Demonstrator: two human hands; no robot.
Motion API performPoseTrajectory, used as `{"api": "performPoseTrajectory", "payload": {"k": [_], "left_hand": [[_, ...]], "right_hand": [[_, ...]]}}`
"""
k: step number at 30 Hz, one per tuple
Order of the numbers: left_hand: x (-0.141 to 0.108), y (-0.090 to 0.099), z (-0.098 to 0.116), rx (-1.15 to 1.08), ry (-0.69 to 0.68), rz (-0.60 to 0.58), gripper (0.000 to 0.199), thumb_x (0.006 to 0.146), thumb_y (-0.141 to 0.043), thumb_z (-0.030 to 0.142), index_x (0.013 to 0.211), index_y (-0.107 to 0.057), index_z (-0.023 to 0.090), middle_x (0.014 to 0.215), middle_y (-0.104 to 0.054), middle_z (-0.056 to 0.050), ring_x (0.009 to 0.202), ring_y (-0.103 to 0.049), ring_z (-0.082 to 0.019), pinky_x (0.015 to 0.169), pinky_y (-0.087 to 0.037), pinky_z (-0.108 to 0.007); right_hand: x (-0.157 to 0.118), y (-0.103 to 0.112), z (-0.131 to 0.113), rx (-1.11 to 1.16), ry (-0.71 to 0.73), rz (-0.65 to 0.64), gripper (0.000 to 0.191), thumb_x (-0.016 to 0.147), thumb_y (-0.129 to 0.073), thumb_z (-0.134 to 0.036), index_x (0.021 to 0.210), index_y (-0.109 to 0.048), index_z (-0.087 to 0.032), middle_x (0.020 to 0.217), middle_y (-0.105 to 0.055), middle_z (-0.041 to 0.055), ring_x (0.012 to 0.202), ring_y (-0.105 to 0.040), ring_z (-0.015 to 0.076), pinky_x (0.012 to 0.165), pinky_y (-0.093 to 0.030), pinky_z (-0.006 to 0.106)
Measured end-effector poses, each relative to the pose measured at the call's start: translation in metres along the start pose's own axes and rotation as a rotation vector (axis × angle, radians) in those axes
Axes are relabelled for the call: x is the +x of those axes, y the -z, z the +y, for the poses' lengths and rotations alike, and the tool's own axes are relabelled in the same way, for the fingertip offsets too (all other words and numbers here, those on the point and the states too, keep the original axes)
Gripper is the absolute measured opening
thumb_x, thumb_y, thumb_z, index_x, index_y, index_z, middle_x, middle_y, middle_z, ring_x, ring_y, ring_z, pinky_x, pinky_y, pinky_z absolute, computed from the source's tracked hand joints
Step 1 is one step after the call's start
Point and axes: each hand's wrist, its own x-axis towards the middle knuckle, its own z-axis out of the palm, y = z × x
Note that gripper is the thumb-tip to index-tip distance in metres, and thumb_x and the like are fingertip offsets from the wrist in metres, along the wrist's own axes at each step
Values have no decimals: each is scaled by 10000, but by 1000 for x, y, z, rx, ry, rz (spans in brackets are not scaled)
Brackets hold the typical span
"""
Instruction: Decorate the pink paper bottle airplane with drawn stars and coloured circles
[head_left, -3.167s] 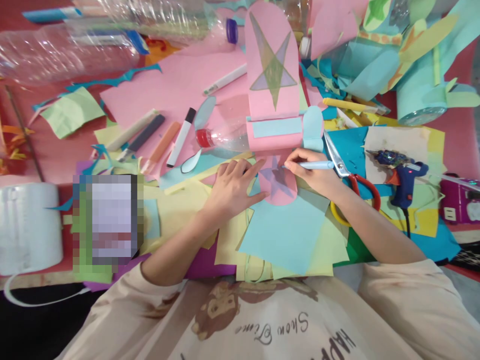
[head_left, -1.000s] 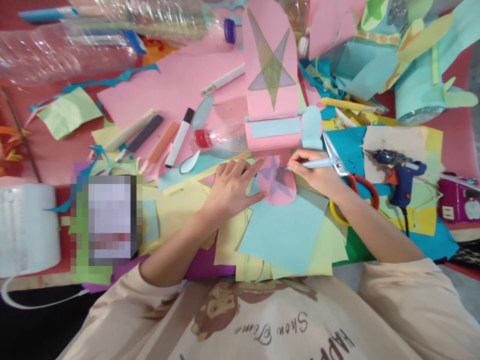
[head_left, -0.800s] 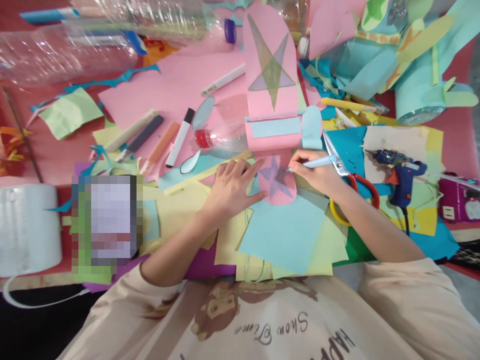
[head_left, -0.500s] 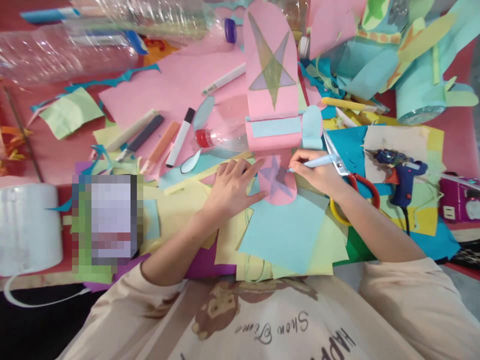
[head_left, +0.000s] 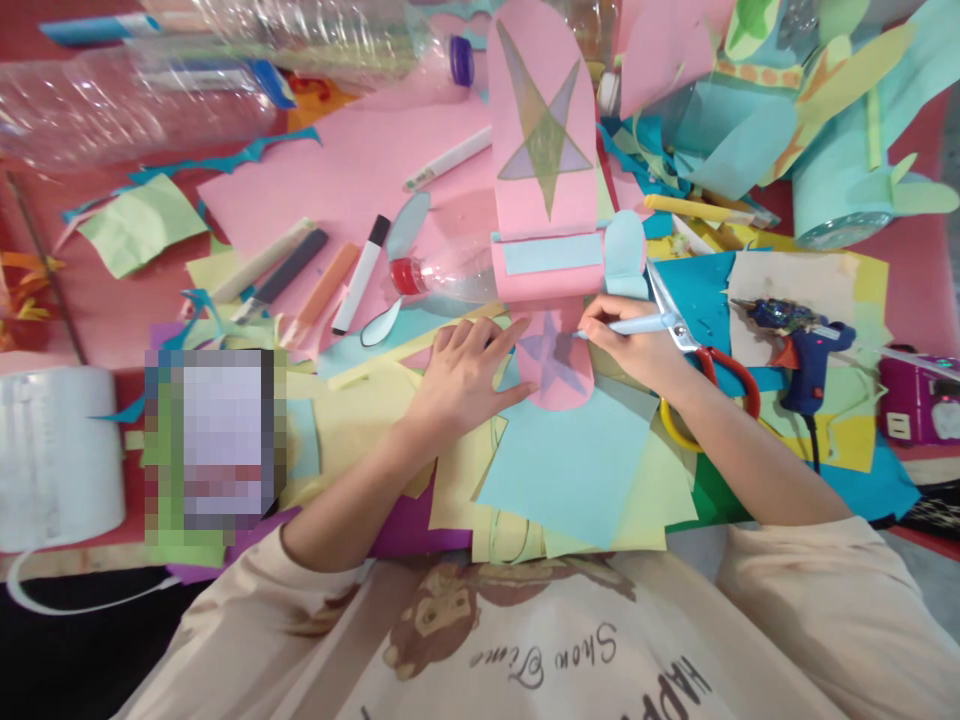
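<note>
My right hand (head_left: 634, 340) is closed around a light blue marker (head_left: 641, 324), its tip at the right side of a purple star (head_left: 551, 355) on a pink paper wing (head_left: 566, 392). Spread fingers of my left hand (head_left: 469, 375) lie flat beside the wing's left edge, with thumb and forefinger reaching onto it. The wing joins a clear plastic bottle (head_left: 461, 272) with a red cap, wrapped in pink paper. On the far side, the opposite pink wing (head_left: 532, 30) carries a star coloured green and purple. Light blue paper (head_left: 566, 470) lies below the near wing.
Scissors (head_left: 705, 375) with red and yellow handles lie by my right forearm, and a blue glue gun (head_left: 810, 350) is farther right. Several markers (head_left: 361, 275) lie at left. Large plastic bottles (head_left: 135, 110) and a pale blue paper-covered craft (head_left: 840, 190) stand behind. A white box (head_left: 60, 455) sits far left.
The marker in my right hand has shifted slightly, its tip now a little higher and to the right on the star. My left hand stays in place.
</note>
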Motion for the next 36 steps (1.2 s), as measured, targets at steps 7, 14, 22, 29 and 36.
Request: {"api": "performPoseTrajectory", "payload": {"k": [7,14,22,29,36], "left_hand": [[0,1,0,-1,3,-5,623,824,-608,466,1371,-479,197,960,-559,-96,936,-496,-281,860,-383,-428],[0,0,0,21,-7,8,630,819,-619,475,1366,-485,193,955,-566,-94,914,-501,-272,841,-384,-412],[0,-1,0,16,-13,19,617,823,-618,461,1363,-484,195,964,-572,-94,922,-508,-273,845,-386,-411],[0,0,0,1,5,2,614,826,-608,460,1371,-475,210,959,-563,-92,931,-505,-275,853,-382,-419],[0,1,1,3,3,5,618,820,-616,461,1364,-487,198,949,-562,-94,922,-504,-277,843,-385,-419]], "right_hand": [[0,0,0,-1,-2,-8,192,855,-549,-282,691,-556,-182,666,-582,-12,617,-483,117,572,-337,252],[0,1,-1,47,-20,-17,192,840,-554,-244,660,-540,-178,623,-543,-28,580,-448,101,547,-314,249],[0,0,0,26,7,-7,205,867,-555,-287,693,-542,-180,649,-552,-25,593,-458,102,556,-323,248],[0,2,1,39,-17,-21,193,842,-556,-243,660,-531,-183,619,-535,-30,571,-436,100,541,-312,252],[1,2,0,34,-10,-8,194,848,-555,-244,665,-530,-183,619,-533,-32,565,-440,97,550,-321,250]]}}
